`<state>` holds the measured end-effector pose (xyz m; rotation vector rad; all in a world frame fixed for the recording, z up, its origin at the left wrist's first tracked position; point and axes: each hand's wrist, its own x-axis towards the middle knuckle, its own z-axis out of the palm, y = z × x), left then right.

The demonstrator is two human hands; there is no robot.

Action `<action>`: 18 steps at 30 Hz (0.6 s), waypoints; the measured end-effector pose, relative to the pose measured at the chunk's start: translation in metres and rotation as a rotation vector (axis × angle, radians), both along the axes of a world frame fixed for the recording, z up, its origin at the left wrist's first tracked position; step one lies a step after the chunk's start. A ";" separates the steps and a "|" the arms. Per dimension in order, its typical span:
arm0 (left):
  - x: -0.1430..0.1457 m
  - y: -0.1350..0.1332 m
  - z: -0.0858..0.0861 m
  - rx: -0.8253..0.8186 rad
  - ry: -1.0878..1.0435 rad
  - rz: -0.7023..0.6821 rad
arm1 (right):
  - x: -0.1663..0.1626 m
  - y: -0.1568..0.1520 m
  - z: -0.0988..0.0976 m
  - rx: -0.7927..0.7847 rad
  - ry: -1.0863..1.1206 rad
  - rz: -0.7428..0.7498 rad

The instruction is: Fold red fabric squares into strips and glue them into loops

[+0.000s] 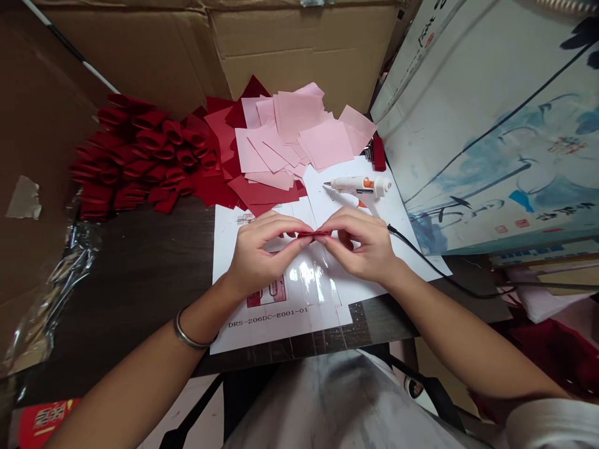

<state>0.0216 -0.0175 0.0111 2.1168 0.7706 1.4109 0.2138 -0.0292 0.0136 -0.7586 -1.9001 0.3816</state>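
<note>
Between my two hands, a small folded piece of dark red fabric [312,234] is pinched edge-on. My left hand [267,244] grips its left end with thumb and fingertips. The right end sits between the thumb and fingers of my right hand [360,242]. Both hands hover over white paper sheets [285,324], one with a printed picture and a code. Just beyond my right hand lies a white and orange glue gun [358,185]. Farther back are loose pink squares [327,144] and red squares [264,190]. A pile of folded red pieces [140,156] stands at the back left.
Cardboard [304,56] walls off the back and left. A white painted box [505,137] borders the right side. A black cord [435,268] runs across the table's right part. Crinkled clear plastic [65,268] lies along the left edge of the dark table [135,274].
</note>
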 end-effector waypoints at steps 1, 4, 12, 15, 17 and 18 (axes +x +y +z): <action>0.000 0.000 0.000 -0.010 -0.001 0.009 | 0.000 0.000 0.000 -0.006 0.004 -0.002; 0.000 0.000 0.000 -0.001 -0.010 0.032 | -0.001 0.000 0.000 -0.033 0.012 0.007; 0.000 -0.002 0.001 -0.026 -0.028 0.003 | 0.000 0.001 -0.001 -0.001 0.010 -0.004; 0.000 -0.002 0.001 -0.024 -0.033 0.011 | -0.001 0.001 -0.001 -0.006 0.014 -0.007; 0.000 -0.002 0.000 -0.030 -0.018 0.012 | -0.001 0.000 -0.001 -0.003 0.018 -0.015; 0.000 -0.002 0.000 -0.033 -0.010 0.009 | -0.001 0.000 0.000 0.001 0.020 -0.019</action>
